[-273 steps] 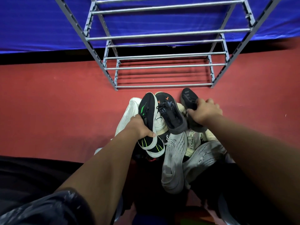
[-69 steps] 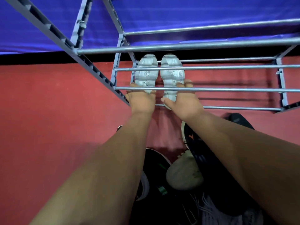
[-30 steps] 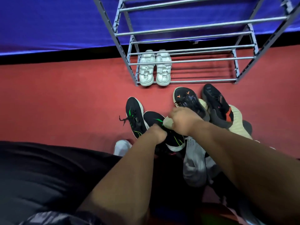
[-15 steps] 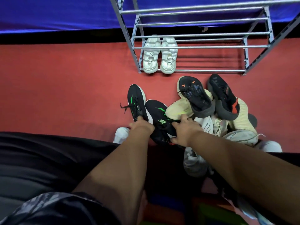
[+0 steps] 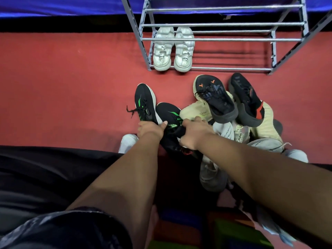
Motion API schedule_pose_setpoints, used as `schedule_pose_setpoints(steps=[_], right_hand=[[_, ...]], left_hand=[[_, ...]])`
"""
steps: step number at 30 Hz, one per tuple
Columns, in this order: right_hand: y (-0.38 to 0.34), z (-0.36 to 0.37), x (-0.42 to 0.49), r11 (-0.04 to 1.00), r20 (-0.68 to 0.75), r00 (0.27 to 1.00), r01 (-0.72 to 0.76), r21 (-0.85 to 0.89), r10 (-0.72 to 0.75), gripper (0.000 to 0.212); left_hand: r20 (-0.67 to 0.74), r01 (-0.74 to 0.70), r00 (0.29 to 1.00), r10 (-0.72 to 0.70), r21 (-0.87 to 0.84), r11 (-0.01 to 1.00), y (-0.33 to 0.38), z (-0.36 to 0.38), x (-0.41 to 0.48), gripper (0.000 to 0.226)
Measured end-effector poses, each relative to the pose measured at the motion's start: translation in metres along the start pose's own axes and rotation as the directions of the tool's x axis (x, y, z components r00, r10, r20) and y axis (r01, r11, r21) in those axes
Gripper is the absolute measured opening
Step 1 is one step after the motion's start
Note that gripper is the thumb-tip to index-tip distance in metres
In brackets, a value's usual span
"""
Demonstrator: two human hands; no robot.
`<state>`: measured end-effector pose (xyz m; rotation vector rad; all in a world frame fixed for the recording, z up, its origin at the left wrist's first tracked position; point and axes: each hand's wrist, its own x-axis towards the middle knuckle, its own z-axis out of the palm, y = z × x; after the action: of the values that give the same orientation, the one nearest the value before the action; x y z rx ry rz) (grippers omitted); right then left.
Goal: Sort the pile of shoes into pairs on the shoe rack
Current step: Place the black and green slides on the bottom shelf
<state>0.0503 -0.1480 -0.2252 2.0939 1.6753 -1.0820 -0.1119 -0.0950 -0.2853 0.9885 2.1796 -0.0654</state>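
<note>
A pair of white chunky sneakers (image 5: 172, 49) stands side by side at the left end of the grey metal shoe rack's (image 5: 222, 39) bottom shelf. On the red floor lies the pile. My left hand (image 5: 150, 129) grips the heel of a black shoe with green stripes (image 5: 144, 103). My right hand (image 5: 193, 133) grips the heel of its black-and-green match (image 5: 169, 114) beside it. Right of them lie a black shoe with orange marks (image 5: 215, 97), a black shoe with a red tab (image 5: 246, 99), cream shoes (image 5: 195, 110) and grey knit shoes (image 5: 212, 175).
A blue cloth (image 5: 62, 5) hangs behind the rack. Black fabric (image 5: 45, 173) lies across the near left floor. A white shoe toe (image 5: 128, 142) pokes out under my left wrist. The rack's upper shelves hold nothing that I can see.
The white pair was set on the bottom shelf earlier. In the last second both hands dropped to the pile and closed on the two black-and-green shoes' heels.
</note>
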Motion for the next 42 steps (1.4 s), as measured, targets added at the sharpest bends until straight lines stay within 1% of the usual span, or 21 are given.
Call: schedule_pose_setpoints(steps=[2,5,8,10,12,15,17,19,21,22,23,24,25,26,27,29,31,33,35,39,42], right_hand=[[-0.005,-0.018,-0.003,0.993,0.017,1.0,-0.019,0.115,0.017,0.061],[-0.016,-0.047,-0.008,0.965,-0.025,1.0,-0.011,0.26,0.018,0.053],[-0.02,-0.067,-0.007,0.924,-0.086,0.995,-0.014,0.382,0.051,0.048],[-0.024,-0.08,-0.007,0.877,-0.08,0.994,-0.03,0.479,0.078,0.041],[-0.031,-0.095,-0.009,0.805,-0.042,0.994,-0.057,0.591,0.101,0.028],[-0.037,-0.116,-0.014,0.676,0.138,0.984,-0.176,0.715,0.109,0.023],[-0.036,-0.128,-0.018,0.617,0.206,0.975,-0.214,0.758,0.085,0.024],[-0.032,-0.144,-0.021,0.606,0.183,0.981,-0.187,0.773,0.069,0.024],[-0.027,-0.153,-0.023,0.625,0.129,0.991,-0.114,0.773,0.021,0.022],[-0.026,-0.154,-0.022,0.652,0.091,0.996,-0.073,0.754,0.006,0.02],[-0.022,-0.15,-0.02,0.711,0.038,0.999,-0.032,0.703,0.008,0.02],[-0.018,-0.142,-0.015,0.797,-0.017,1.0,-0.006,0.604,0.021,0.023],[-0.012,-0.13,-0.011,0.884,-0.064,0.998,0.008,0.468,0.025,0.032],[-0.007,-0.116,-0.007,0.949,-0.088,0.996,0.004,0.316,0.025,0.047],[-0.002,-0.1,-0.004,0.98,-0.088,0.996,-0.007,0.199,0.025,0.063],[0.005,-0.068,-0.001,0.999,-0.096,0.995,0.005,0.047,-0.001,0.082],[0.006,-0.042,0.001,0.995,-0.105,0.993,0.036,-0.096,-0.046,0.092],[0.004,-0.027,0.001,0.982,-0.096,0.994,0.037,-0.187,-0.056,0.104],[0.0,-0.018,0.001,0.972,-0.096,0.994,0.027,-0.231,-0.05,0.115],[-0.004,-0.006,0.004,0.966,-0.116,0.992,0.009,-0.258,-0.041,0.126],[-0.006,-0.007,0.008,0.971,-0.073,0.997,0.008,-0.238,-0.027,0.129]], left_hand=[[-0.015,-0.02,1.0,0.02,0.023,1.0,0.002,-0.004,0.003,0.104],[0.007,-0.014,1.0,0.014,-0.053,0.999,0.005,-0.012,0.009,0.099],[0.061,0.044,0.998,-0.035,-0.163,0.986,0.005,-0.022,0.012,0.106],[0.087,0.034,0.996,-0.016,-0.21,0.977,0.009,-0.029,0.014,0.097],[0.1,0.022,0.995,0.001,-0.227,0.974,0.016,-0.04,0.015,0.086],[0.12,0.038,0.993,-0.002,-0.301,0.953,0.021,-0.055,0.012,0.087],[0.133,0.018,0.991,0.022,-0.288,0.958,0.018,-0.061,0.007,0.069],[0.128,-0.006,0.991,0.041,-0.264,0.965,0.013,-0.061,0.009,0.06],[0.111,-0.033,0.992,0.063,-0.258,0.965,0.01,-0.059,0.01,0.061],[0.111,-0.042,0.991,0.073,-0.259,0.965,0.01,-0.058,0.007,0.063],[0.119,-0.04,0.99,0.073,-0.259,0.965,0.009,-0.056,0.007,0.064],[0.125,-0.038,0.989,0.072,-0.252,0.967,0.008,-0.054,0.005,0.067],[0.132,-0.036,0.989,0.07,-0.247,0.968,0.006,-0.051,0.004,0.069],[0.133,-0.037,0.989,0.072,-0.245,0.969,0.005,-0.049,0.0,0.071],[0.137,-0.032,0.988,0.068,-0.248,0.968,0.004,-0.046,-0.003,0.072],[0.14,-0.034,0.988,0.07,-0.244,0.969,0.003,-0.038,-0.008,0.076],[0.147,-0.026,0.987,0.061,-0.229,0.973,0.005,-0.033,-0.015,0.083],[0.144,-0.015,0.989,0.046,-0.21,0.978,0.009,-0.031,-0.023,0.101],[0.136,0.009,0.991,0.019,-0.199,0.98,0.012,-0.03,-0.026,0.111],[0.079,0.029,0.997,-0.016,-0.173,0.984,0.016,-0.032,-0.025,0.107],[0.034,-0.012,0.999,0.016,-0.126,0.992,0.017,-0.032,-0.029,0.107]])
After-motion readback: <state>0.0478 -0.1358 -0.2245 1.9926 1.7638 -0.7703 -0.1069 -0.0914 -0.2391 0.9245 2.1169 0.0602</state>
